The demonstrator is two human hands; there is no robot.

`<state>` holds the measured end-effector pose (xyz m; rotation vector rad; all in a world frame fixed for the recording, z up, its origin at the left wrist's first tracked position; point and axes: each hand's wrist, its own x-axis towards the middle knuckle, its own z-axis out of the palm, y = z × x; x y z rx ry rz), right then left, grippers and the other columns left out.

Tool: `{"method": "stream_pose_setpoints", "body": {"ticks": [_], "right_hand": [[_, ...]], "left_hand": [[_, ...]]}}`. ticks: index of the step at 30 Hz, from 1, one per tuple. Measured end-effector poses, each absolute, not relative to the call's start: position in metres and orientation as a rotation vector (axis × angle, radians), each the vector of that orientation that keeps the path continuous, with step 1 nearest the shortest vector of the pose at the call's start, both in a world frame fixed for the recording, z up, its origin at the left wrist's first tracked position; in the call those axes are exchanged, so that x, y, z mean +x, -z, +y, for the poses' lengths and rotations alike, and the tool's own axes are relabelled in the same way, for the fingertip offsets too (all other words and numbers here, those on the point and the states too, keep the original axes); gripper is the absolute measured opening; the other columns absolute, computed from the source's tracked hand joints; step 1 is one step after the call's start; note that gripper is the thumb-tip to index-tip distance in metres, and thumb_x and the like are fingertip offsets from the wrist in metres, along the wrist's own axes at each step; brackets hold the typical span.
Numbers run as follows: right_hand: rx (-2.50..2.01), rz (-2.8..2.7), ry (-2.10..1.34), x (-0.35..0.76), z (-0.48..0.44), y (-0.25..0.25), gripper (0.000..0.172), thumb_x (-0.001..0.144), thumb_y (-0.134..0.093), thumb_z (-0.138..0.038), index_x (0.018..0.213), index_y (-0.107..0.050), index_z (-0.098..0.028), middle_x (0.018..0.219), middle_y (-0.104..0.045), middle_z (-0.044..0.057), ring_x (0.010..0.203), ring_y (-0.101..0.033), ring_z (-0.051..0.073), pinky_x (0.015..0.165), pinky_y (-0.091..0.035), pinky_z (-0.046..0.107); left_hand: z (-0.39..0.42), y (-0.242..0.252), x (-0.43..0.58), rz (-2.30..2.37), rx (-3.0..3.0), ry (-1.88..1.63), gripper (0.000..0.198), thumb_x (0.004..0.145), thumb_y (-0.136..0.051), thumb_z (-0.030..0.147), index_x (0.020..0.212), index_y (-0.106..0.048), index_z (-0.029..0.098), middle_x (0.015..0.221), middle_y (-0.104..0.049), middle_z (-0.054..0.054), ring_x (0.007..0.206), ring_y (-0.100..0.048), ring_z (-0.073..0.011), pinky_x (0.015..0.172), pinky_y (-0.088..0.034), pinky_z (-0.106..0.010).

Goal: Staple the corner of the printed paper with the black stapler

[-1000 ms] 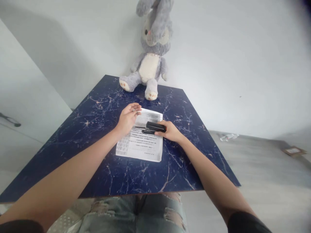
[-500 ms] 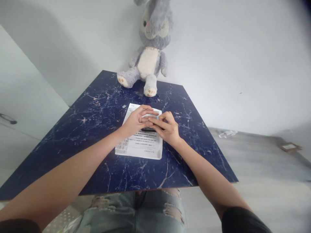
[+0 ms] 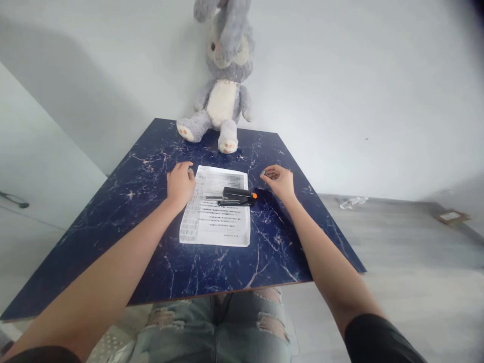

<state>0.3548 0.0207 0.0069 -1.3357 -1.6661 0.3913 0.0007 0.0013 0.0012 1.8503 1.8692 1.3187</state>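
Observation:
A printed paper sheet (image 3: 215, 222) lies in the middle of the dark blue marbled table (image 3: 151, 252). A black stapler (image 3: 237, 195) with an orange end lies across the sheet's upper right part, its top arm swung open. My left hand (image 3: 180, 182) rests on the table at the sheet's upper left corner. Its fingers are bent down, and a tiny grey bit shows at the fingertips. My right hand (image 3: 279, 180) hovers just right of the stapler, apart from it. Its thumb and fingers pinch a small grey piece (image 3: 262, 173).
A grey plush rabbit (image 3: 221, 96) sits at the table's far edge against the white wall. My knees in torn jeans (image 3: 215, 327) show under the near edge. On the floor to the right lie a small plastic item (image 3: 351, 202) and a flat box (image 3: 451, 217).
Both hands were together over the stapler on the sheet. They have since parted, the left to the sheet's left corner and the right to the right. The stapler now lies free and opened.

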Motion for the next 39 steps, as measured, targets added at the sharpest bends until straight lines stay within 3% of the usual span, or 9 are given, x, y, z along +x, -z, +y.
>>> {"method": "stream_pose_setpoints", "body": {"ticks": [3,9,13,16,21,25,28,32,39], "right_hand": [[-1.434,-1.723,-0.427,0.370,0.035,0.007,0.026,0.076,-0.081,-0.035,0.095,-0.079,-0.018,0.089,-0.079,0.006,0.082,-0.072,0.024,0.087,-0.059,0.041],[-1.591,-1.814,-0.213,0.369,0.046,0.022,0.025,0.079,-0.082,-0.038,0.097,-0.084,-0.021,0.095,-0.075,0.008,0.089,-0.069,0.025,0.098,-0.054,0.048],[-1.660,-1.800,-0.144,0.364,0.046,0.020,0.041,0.084,-0.079,-0.037,0.118,-0.080,-0.014,0.093,-0.071,0.011,0.095,-0.067,0.030,0.103,-0.051,0.053],[-1.461,-1.792,-0.103,0.354,0.036,0.007,0.048,0.091,-0.072,-0.040,0.130,-0.072,-0.012,0.101,-0.071,0.013,0.101,-0.065,0.031,0.102,-0.052,0.052],[-0.790,-2.192,-0.403,0.319,0.002,-0.017,0.042,0.106,-0.053,-0.053,0.126,-0.071,-0.021,0.126,-0.072,0.012,0.122,-0.064,0.028,0.111,-0.048,0.047],[-0.754,-2.493,-0.586,0.302,-0.013,-0.019,0.045,0.096,-0.070,-0.050,0.131,-0.068,-0.021,0.111,-0.076,0.009,0.097,-0.072,0.024,0.089,-0.054,0.035],[-0.857,-2.549,-0.512,0.305,-0.012,-0.017,0.028,0.094,-0.072,-0.043,0.111,-0.070,-0.020,0.085,-0.071,0.001,0.069,-0.064,0.016,0.069,-0.046,0.027],[-0.875,-2.543,-0.468,0.314,-0.008,-0.017,0.028,0.090,-0.076,-0.042,0.087,-0.063,-0.018,0.069,-0.059,-0.004,0.060,-0.053,0.011,0.062,-0.037,0.024],[-0.838,-2.491,-0.564,0.323,-0.004,-0.017,0.027,0.090,-0.076,-0.041,0.088,-0.063,-0.017,0.070,-0.058,-0.004,0.061,-0.050,0.011,0.062,-0.036,0.023]], "left_hand": [[0.007,0.008,-0.003,1.935,2.018,-1.090,0.033,0.090,-0.055,0.016,0.117,-0.075,0.019,0.145,-0.063,-0.020,0.139,-0.053,-0.0416,0.114,-0.036,-0.060],[0.007,0.008,-0.002,1.956,2.113,-1.016,0.027,0.089,-0.055,0.017,0.100,-0.080,0.021,0.112,-0.073,-0.017,0.109,-0.063,-0.0381,0.101,-0.045,-0.053],[0.002,0.002,-0.003,1.934,2.100,-1.082,0.025,0.088,-0.056,0.016,0.099,-0.079,0.021,0.101,-0.072,-0.016,0.101,-0.063,-0.0368,0.097,-0.047,-0.049],[-0.001,-0.002,-0.001,1.952,2.032,-1.188,0.026,0.093,-0.053,0.018,0.102,-0.077,0.021,0.104,-0.073,-0.015,0.099,-0.066,-0.0345,0.095,-0.047,-0.046],[-0.002,-0.007,0.008,1.630,1.922,-1.413,0.019,0.094,-0.058,0.026,0.103,-0.075,0.021,0.101,-0.076,-0.008,0.090,-0.068,-0.0247,0.092,-0.050,-0.036],[-0.007,-0.009,0.021,1.216,1.726,-1.444,0.025,0.096,-0.064,0.040,0.104,-0.075,0.019,0.087,-0.075,-0.006,0.072,-0.064,-0.0171,0.073,-0.050,-0.029],[-0.012,-0.009,0.030,1.055,1.712,-1.369,0.033,0.098,-0.064,0.047,0.106,-0.076,0.017,0.083,-0.075,-0.006,0.066,-0.060,-0.0151,0.064,-0.046,-0.027],[-0.015,-0.005,0.033,1.025,2.033,-1.146,0.034,0.101,-0.062,0.049,0.096,-0.079,0.019,0.081,-0.076,-0.004,0.069,-0.061,-0.0164,0.071,-0.047,-0.031],[-0.009,-0.003,0.031,0.769,2.483,-0.940,0.032,0.103,-0.061,0.046,0.090,-0.080,0.023,0.086,-0.073,-0.005,0.088,-0.062,-0.0219,0.086,-0.049,-0.038]]}}
